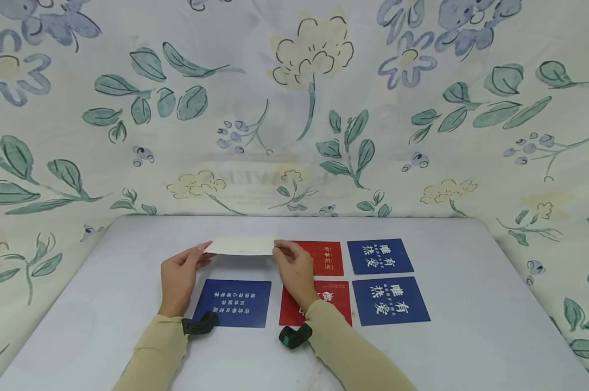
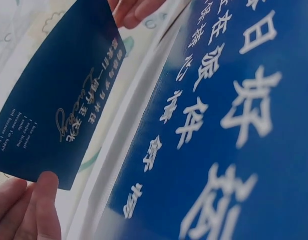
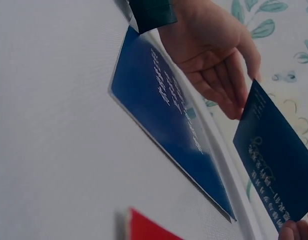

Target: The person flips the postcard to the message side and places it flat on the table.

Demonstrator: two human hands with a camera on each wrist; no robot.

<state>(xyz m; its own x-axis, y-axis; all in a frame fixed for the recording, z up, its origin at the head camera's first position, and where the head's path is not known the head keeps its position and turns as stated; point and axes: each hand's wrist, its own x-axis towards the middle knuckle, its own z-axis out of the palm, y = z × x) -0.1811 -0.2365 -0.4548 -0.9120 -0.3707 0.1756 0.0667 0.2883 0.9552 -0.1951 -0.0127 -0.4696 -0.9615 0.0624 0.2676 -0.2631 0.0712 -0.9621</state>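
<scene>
A thin card is held raised over the table, its pale side showing in the head view. Both wrist views show its dark blue underside with white and gold lettering. My left hand pinches the left end between thumb and fingers. At the opposite end, my right hand grips the edge the same way. Below and nearer lies a flat blue card with white characters, between my forearms. My right hand and wrist partly cover two red cards, the far one and the near one.
Two blue cards with white characters, a far one and a near one, lie right of the red ones. The white table ends at a flower-patterned cloth behind. Dark bands circle both wrists.
</scene>
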